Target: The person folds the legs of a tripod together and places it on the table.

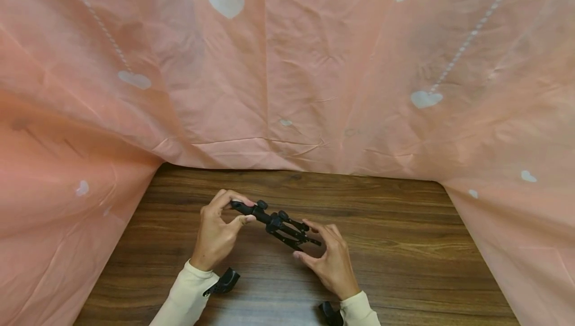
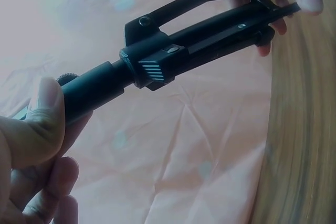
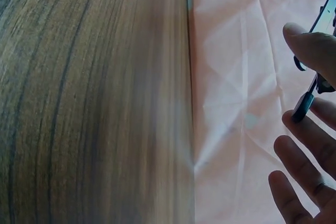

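Note:
Both hands hold a black mini tripod [image 1: 275, 222] over the wooden table, tilted with its legs toward the right. My left hand [image 1: 214, 238] pinches the tube end between thumb and fingers, close to a round knob [image 1: 262, 204]. In the left wrist view, the collar [image 2: 147, 66] shows white stripes, and hinged struts run from it to partly spread legs [image 2: 215, 45]. My right hand [image 1: 333, 261] spans the leg ends, thumb on one side and fingers on the other. A leg's foot [image 3: 303, 107] lies against a finger in the right wrist view.
The brown wood-grain table [image 1: 404, 236] lies beneath the hands. Pink cloth [image 1: 305, 76] with white hearts hangs behind the table and along both sides. Black wrist devices [image 1: 223, 282] sit at both cream sleeves [image 1: 186, 293].

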`<state>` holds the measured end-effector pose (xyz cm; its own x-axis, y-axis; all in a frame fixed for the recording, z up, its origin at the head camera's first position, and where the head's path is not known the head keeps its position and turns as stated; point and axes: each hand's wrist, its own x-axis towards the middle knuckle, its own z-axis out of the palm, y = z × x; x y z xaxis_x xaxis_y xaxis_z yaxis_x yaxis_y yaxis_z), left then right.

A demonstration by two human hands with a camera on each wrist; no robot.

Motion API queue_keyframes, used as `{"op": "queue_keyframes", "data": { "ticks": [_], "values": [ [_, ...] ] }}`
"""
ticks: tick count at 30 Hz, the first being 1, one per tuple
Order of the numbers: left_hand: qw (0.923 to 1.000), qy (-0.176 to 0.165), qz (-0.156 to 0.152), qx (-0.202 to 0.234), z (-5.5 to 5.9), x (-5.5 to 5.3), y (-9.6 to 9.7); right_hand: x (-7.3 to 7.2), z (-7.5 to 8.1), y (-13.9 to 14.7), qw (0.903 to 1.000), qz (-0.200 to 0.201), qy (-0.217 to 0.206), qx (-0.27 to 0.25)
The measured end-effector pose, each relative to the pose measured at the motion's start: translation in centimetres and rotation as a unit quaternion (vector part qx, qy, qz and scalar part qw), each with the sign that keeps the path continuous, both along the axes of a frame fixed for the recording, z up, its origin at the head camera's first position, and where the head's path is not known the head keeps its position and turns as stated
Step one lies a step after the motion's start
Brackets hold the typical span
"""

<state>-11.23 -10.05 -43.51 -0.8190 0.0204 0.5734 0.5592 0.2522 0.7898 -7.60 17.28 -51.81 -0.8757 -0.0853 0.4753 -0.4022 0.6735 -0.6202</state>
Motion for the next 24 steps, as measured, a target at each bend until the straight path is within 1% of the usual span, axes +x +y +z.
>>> {"op": "queue_keyframes", "data": {
  "ticks": [6,11,17,20,24],
  "values": [
    [0.9998,-0.019,0.004,0.003,0.0,0.1,-0.3,-0.2,0.2,0.1,0.9998,0.008,0.017,-0.002],
    [0.9995,-0.030,0.008,0.006,-0.1,0.1,-0.5,-0.2,0.7,0.3,0.9997,0.007,0.022,0.003],
    [0.9995,-0.027,0.013,0.005,-0.2,0.2,-0.7,-0.3,1.2,0.9,0.9996,0.013,0.025,0.000],
    [0.9996,-0.021,0.019,-0.003,-0.3,0.2,-0.8,-0.4,1.4,1.3,0.9994,0.023,0.027,-0.004],
    [0.9993,-0.021,0.024,-0.020,-0.6,0.2,-1.0,-0.4,1.8,1.9,0.9993,0.031,0.022,-0.009]
  ]
}}
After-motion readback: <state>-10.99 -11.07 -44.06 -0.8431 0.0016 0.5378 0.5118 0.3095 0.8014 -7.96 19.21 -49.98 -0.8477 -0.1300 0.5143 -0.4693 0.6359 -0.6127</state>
